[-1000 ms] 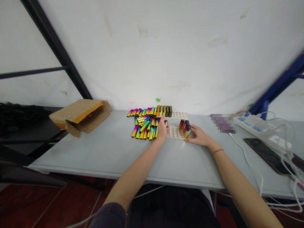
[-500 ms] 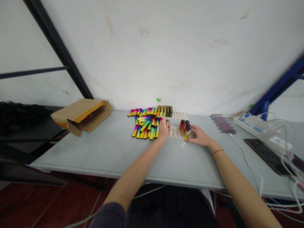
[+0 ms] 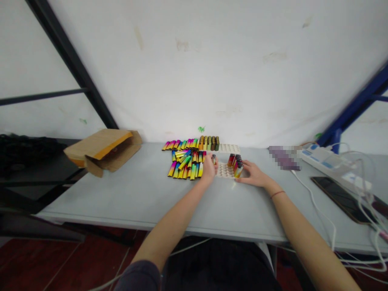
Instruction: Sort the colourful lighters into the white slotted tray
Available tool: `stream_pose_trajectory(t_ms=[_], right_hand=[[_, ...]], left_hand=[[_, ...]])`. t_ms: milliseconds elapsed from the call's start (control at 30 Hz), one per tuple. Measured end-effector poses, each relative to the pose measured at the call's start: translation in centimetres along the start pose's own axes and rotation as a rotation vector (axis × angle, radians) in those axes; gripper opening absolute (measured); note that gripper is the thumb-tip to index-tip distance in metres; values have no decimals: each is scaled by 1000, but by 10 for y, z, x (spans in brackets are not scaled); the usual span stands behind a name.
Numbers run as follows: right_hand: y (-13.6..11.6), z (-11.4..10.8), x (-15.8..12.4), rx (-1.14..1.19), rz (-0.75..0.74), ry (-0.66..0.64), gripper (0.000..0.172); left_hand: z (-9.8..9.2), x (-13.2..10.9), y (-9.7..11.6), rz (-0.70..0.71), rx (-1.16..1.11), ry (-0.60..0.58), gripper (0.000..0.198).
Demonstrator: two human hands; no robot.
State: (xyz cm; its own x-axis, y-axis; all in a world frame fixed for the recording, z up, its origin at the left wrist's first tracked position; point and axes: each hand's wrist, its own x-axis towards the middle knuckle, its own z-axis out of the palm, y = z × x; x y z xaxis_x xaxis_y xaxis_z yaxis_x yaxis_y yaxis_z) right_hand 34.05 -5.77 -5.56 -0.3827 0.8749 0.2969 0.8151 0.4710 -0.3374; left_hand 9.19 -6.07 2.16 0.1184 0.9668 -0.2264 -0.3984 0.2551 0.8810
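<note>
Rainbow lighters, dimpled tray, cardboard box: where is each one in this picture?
Loose rainbow lighters [image 3: 184, 166]: head view, point on the middle of the pile.
Dimpled tray [image 3: 223, 171]: head view, point on its bare dimples.
Cardboard box [image 3: 100, 146]: head view, point on its top flap.

Lighters [image 3: 184, 163] spread across my table [image 3: 151, 214], tray [image 3: 224, 171] just right of them.
Cardboard box [image 3: 104, 151] lies left; power strip [image 3: 329, 163] and phone [image 3: 339, 198] lie right.
</note>
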Motion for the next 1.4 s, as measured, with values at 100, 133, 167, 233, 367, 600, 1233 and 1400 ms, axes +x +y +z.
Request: stream_pose_trajectory(t_ms=[100, 133, 167, 233, 367, 600, 1233, 1400], right_hand=[[1, 1, 0, 1, -7, 14, 79], [1, 2, 0, 1, -9, 20, 79], [1, 2, 0, 0, -8, 25, 79], [1, 2, 0, 0, -6, 31, 79], [0, 2, 1, 8, -11, 24, 79], [-1, 1, 2, 7, -25, 18, 80], [0, 2, 2, 15, 0, 2, 81], [0, 3, 2, 19, -3, 10, 81]], left_hand=[[1, 1, -1, 20, 19, 0, 45], [2, 2, -2, 21, 34, 3, 45], [2, 3, -3, 23, 50, 5, 46], [2, 6, -6, 27, 78, 5, 47], [-4, 12, -14, 146, 198, -31, 43], [-19, 22, -24, 589, 577, -251, 28], [-17, 27, -32, 648, 790, -317, 19], [-13, 26, -32, 716, 822, -272, 27]])
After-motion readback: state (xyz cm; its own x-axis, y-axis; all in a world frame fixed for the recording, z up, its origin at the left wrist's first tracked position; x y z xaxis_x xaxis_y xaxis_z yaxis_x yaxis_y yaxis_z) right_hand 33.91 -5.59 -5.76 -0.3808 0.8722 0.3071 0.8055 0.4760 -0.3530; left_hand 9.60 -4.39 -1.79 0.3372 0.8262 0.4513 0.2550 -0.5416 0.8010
